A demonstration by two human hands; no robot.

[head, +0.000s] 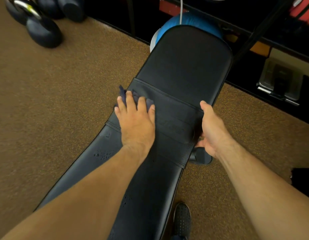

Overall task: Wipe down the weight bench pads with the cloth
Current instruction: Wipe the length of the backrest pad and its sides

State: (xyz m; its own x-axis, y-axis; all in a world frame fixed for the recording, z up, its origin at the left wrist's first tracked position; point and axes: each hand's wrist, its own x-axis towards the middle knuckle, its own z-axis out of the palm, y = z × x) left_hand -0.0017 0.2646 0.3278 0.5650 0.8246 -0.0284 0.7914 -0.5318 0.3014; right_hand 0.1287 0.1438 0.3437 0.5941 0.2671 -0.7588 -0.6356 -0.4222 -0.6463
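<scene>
Pressing a crumpled dark blue cloth (123,94) onto the long black vinyl bench pad (185,66) near its left edge, the left hand (137,122) lies flat, fingers straight. The right hand (212,129) grips the pad's right edge, fingers curled under. A blue ball (190,19) sits beyond the far end, dark round weights (44,32) well apart on the brown speckled floor (63,101).

Black weight bench pad (183,66) on speckled brown floor (63,101).
Dark cloth (135,97) lies on it, centre-left of frame.
</scene>
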